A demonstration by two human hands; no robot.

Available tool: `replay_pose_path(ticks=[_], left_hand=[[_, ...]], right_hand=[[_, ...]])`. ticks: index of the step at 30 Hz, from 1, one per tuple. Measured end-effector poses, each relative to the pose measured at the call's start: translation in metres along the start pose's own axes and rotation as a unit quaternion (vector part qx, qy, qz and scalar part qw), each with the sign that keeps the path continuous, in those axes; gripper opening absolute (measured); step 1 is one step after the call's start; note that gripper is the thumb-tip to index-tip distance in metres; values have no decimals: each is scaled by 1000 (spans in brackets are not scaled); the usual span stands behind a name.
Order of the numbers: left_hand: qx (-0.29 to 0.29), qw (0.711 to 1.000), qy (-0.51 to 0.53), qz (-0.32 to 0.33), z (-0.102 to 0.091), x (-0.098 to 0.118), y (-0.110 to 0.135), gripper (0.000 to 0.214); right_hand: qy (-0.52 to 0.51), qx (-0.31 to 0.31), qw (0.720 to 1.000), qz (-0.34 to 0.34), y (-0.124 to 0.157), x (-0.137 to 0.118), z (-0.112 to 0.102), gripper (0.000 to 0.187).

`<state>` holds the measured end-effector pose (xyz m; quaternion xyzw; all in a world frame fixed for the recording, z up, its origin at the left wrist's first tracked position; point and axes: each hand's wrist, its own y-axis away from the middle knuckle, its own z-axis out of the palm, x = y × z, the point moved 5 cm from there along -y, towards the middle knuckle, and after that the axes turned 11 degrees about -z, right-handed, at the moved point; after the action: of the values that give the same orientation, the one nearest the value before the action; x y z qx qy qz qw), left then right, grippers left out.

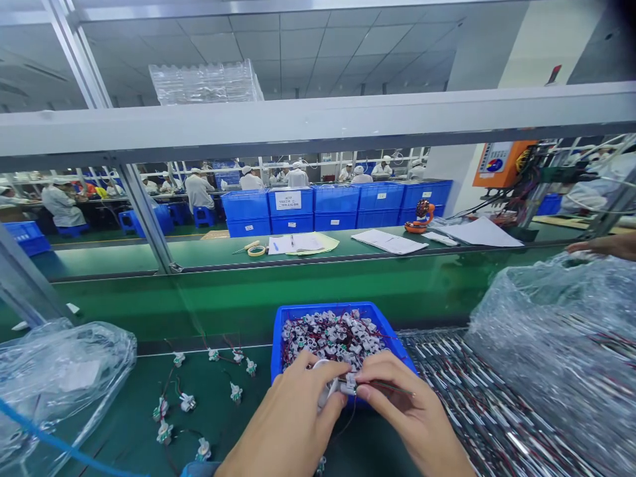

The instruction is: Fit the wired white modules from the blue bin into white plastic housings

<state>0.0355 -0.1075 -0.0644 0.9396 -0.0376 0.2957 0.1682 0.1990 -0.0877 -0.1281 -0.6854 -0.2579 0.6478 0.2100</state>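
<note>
Wired white plastic part (348, 385) | held over front edge of blue bin (322, 309) | left hand (285, 424), right hand (415, 414): narrow grip, both pinching it | bin holds heaped parts (328, 338) | several similar parts (187, 401) lie on green tabletop (124, 404)

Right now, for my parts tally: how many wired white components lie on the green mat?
10 wired components: four in a row left of the blue crate, three below them, two nearer the bottom, one between the left hand and right hand; others may hide there.
</note>
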Motion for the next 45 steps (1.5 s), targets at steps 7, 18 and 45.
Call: replay_pose_path(ticks=[7,18,45], left_hand=[[7,1000,7,28,-5,-1,1,35],[-9,990,-44,136,-20,12,11,24],[47,998,-45,-11,-12,-19,11,44]], right_hand=[[-90,51,990,97,5,15,-4,16],[-201,57,969,133,4,8,9,37],[-80,38,986,144,5,4,-11,21]])
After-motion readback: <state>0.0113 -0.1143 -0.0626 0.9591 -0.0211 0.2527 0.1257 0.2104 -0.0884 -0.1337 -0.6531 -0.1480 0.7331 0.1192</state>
